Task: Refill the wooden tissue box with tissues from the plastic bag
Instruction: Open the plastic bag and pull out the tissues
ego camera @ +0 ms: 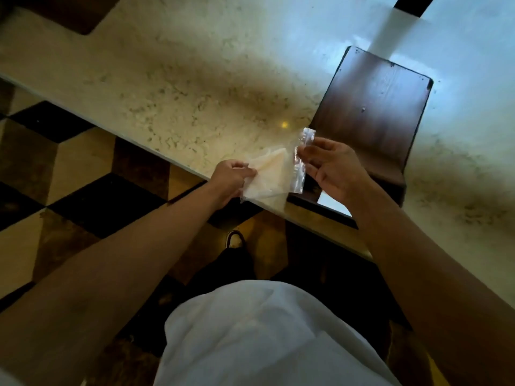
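A clear plastic bag [302, 160] holding a pack of pale tissues [271, 176] hangs over the near edge of the marble counter. My left hand [230, 181] grips the tissue end at the left. My right hand [331, 169] pinches the bag's open clear edge at the right, fingers partly spread. The dark wooden tissue box [370, 115] lies on the counter just behind my right hand, its flat wooden face up. Part of its near end is hidden by my right hand.
The beige marble counter [181, 87] runs diagonally, its front edge passing under my hands. Below lies a checkered dark and tan floor [69, 168]. A shoe [235, 239] and my white shirt [264, 335] show beneath.
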The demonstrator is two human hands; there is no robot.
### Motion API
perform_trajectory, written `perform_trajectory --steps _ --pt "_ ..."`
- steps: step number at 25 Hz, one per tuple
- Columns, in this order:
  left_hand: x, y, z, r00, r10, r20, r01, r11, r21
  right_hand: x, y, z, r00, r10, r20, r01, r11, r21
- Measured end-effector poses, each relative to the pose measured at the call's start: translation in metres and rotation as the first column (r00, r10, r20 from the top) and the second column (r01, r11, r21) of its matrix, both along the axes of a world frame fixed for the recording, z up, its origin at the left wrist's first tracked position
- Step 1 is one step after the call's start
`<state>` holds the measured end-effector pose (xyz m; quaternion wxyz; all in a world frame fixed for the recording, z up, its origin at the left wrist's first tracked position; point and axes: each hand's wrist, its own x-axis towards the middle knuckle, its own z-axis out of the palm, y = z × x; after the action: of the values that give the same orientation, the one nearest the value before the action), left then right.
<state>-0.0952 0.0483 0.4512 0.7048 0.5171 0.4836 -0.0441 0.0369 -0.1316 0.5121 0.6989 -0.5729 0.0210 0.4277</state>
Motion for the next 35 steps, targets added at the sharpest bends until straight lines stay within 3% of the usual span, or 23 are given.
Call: perform_trajectory --steps 4,8,11,17,23,28,35 --pt "0.021 0.017 -0.015 0.980 -0.179 -0.087 0.188 0.976 0.111 -0.008 0.028 0.002 0.995 -0.094 0.016 0.096 0.991 -0.097" --pt "0.026 0.026 -0.022 0.898 -0.420 -0.130 0.440 0.854 0.279 -0.019 0.048 0.008 0.992 -0.111 0.053 0.118 0.981 -0.155" --pt "0.029 0.028 -0.021 0.858 -0.493 -0.149 0.508 0.764 0.397 -0.019 0.055 0.014 0.991 -0.111 0.076 0.124 0.975 -0.185" --pt "0.031 0.031 -0.006 0.902 -0.413 -0.129 0.428 0.810 0.402 -0.021 0.060 0.025 0.993 -0.105 0.052 0.113 0.975 -0.189" --pt "0.030 0.026 0.048 0.943 -0.316 0.104 0.229 0.844 0.485 -0.022 0.053 0.026 0.999 -0.021 0.049 0.031 0.974 -0.224" --pt "0.036 0.016 0.075 0.916 -0.326 0.232 0.203 0.878 0.433 -0.017 0.053 0.032 0.995 0.082 0.056 -0.064 0.960 -0.272" --pt "0.040 0.021 0.080 0.900 -0.338 0.277 0.208 0.889 0.407 -0.012 0.046 0.039 0.991 0.104 0.087 -0.082 0.970 -0.229"
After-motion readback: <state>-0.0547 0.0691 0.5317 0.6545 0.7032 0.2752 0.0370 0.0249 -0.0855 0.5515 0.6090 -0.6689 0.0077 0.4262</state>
